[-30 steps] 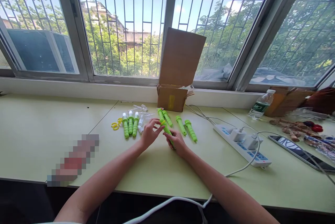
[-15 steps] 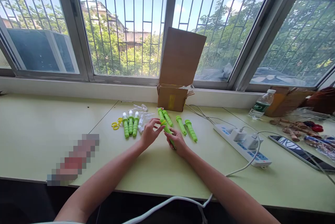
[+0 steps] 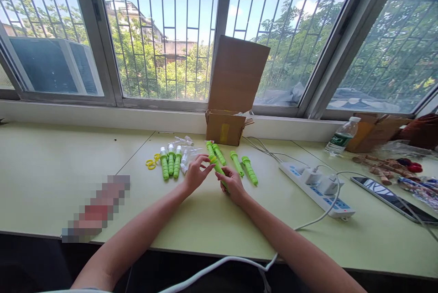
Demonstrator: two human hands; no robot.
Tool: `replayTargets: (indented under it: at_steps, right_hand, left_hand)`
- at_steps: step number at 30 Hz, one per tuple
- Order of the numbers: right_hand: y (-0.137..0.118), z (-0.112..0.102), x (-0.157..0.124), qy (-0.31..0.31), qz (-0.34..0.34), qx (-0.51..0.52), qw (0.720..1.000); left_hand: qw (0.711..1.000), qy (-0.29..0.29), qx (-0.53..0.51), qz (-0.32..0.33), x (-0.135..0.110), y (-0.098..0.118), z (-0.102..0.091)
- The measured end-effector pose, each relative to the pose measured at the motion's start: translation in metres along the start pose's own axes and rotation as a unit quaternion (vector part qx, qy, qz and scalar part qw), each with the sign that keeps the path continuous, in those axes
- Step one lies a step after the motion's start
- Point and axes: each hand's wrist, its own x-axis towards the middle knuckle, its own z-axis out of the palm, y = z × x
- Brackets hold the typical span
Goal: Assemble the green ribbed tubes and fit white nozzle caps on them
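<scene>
My right hand (image 3: 232,184) is wrapped round the lower part of a bright green ridged tube (image 3: 219,168), which tilts up toward the left. At its upper end, the fingers of my left hand (image 3: 198,172) pinch a yellowish collar (image 3: 212,159). Just behind my hands lie two more green tubes (image 3: 218,154), and two others (image 3: 249,170) rest to the right. Left of my hands, three green tubes with clear, white-tipped tops (image 3: 171,163) lie side by side. Yellow rings (image 3: 150,164) are beside them, and clear plastic pieces (image 3: 185,156) lie between them and my left hand.
An open cardboard box (image 3: 224,128) stands by the window. To the right are a power strip (image 3: 318,190) with plugs and cables, a phone (image 3: 393,199), a water bottle (image 3: 342,138) and wooden pieces (image 3: 376,170). A pixelated patch (image 3: 97,211) covers something at the left.
Both hands keep hold of the same green tube. My right hand and the tube have shifted only very slightly; everything else on the table stays put.
</scene>
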Motion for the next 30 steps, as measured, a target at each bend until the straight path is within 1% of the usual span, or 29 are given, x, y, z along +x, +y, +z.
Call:
replayTargets:
  at_steps: [10,23,30]
  right_hand:
    - [-0.0002,-0.0016,0.0005,-0.023,0.009,0.009,1.000]
    - [-0.0016,-0.0016,-0.0004,-0.031,0.036,0.008,0.999]
    - [-0.0044,-0.0016,-0.0006,-0.039,0.044,0.029,0.998]
  left_hand:
    - [1.000,-0.003,-0.004,-0.004,0.0001,0.0006,0.0003]
    - [1.000,-0.005,0.003,-0.004,0.0003,0.0009,-0.0005]
    - [1.000,-0.011,0.008,-0.001,0.0011,0.0026,-0.0017]
